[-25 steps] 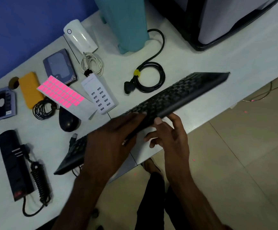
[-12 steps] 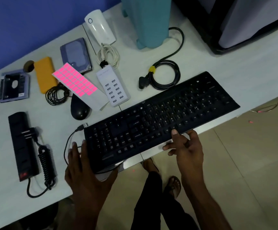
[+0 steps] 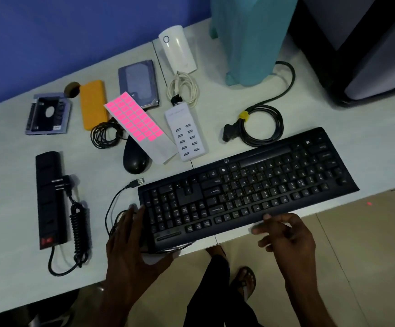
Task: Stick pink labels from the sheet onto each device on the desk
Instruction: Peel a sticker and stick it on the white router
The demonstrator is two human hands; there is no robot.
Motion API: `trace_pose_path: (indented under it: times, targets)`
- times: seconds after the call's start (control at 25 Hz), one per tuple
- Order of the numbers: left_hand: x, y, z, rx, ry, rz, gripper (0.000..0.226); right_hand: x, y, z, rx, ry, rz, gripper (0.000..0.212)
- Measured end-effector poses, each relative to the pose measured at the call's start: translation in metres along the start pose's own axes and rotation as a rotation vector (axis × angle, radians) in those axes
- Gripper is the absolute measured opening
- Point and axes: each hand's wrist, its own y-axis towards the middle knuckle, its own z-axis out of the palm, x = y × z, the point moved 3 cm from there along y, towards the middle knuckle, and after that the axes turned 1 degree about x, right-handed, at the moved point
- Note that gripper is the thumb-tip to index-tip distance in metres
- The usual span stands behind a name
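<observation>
While the left hand (image 3: 130, 246) and right hand (image 3: 289, 236) touch the keyboard (image 3: 246, 185) with spread fingers (image 3: 130, 215), the pink label sheet (image 3: 135, 121) slants beyond, nearer the left.

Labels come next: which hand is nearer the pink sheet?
Left. The left hand sits at the keyboard's left end, in line with the sheet; the right hand is farther right, at its near edge.
</observation>
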Motion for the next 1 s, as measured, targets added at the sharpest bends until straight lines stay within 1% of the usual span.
trace_pose_path:
  times: [0.04, 0.08, 0.12, 0.16, 0.24, 0.28, 0.32, 0.44, 0.56, 0.64, 0.76, 0.84, 0.92, 1.0]
  targets:
    - [-0.004, 0.003, -0.004, -0.011, -0.032, -0.003, 0.119, -0.001, 0.001, 0.0, -0.028, -0.025, -0.002, 0.022]
    - [-0.011, 0.006, -0.008, -0.021, -0.082, -0.018, 0.112, -0.002, 0.001, 0.0, -0.067, -0.054, -0.006, 0.024]
    - [-0.016, 0.013, -0.014, -0.047, -0.144, -0.045, 0.099, -0.001, 0.002, 0.003, -0.099, -0.087, -0.026, 0.027]
    - [-0.023, 0.022, -0.021, -0.091, -0.206, -0.067, 0.08, 0.003, 0.002, 0.008, -0.117, -0.115, -0.061, 0.029]
    - [-0.037, 0.048, -0.03, -0.193, -0.303, -0.11, 0.043, 0.015, 0.0, 0.026, -0.074, -0.133, -0.158, 0.035]
    - [-0.043, 0.064, -0.032, -0.213, -0.344, -0.15, 0.032, 0.025, -0.001, 0.04, -0.024, -0.137, -0.215, 0.036]
    - [-0.048, 0.08, -0.033, -0.205, -0.384, -0.191, 0.026, 0.035, -0.002, 0.056, 0.033, -0.135, -0.267, 0.035]
    - [-0.057, 0.115, -0.029, -0.139, -0.499, -0.271, 0.028, 0.07, 0.001, 0.104, 0.198, -0.114, -0.385, 0.028]
    - [-0.055, 0.134, -0.022, -0.111, -0.627, -0.358, 0.03, 0.096, 0.015, 0.144, 0.284, -0.133, -0.471, 0.014]
    - [-0.053, 0.14, -0.018, -0.113, -0.761, -0.428, 0.027, 0.113, 0.023, 0.164, 0.32, -0.155, -0.53, 0.009]
    - [-0.05, 0.148, -0.02, -0.192, -0.938, -0.514, 0.016, 0.13, 0.037, 0.193, 0.314, -0.233, -0.606, 0.012]
    - [-0.047, 0.151, -0.026, -0.232, -1.032, -0.512, 0.012, 0.134, 0.047, 0.209, 0.321, -0.272, -0.65, 0.017]
    - [-0.045, 0.156, -0.031, -0.231, -1.098, -0.526, 0.022, 0.136, 0.055, 0.222, 0.336, -0.318, -0.67, 0.022]
    - [-0.044, 0.161, -0.034, -0.194, -1.18, -0.555, 0.035, 0.137, 0.058, 0.233, 0.353, -0.339, -0.678, 0.027]
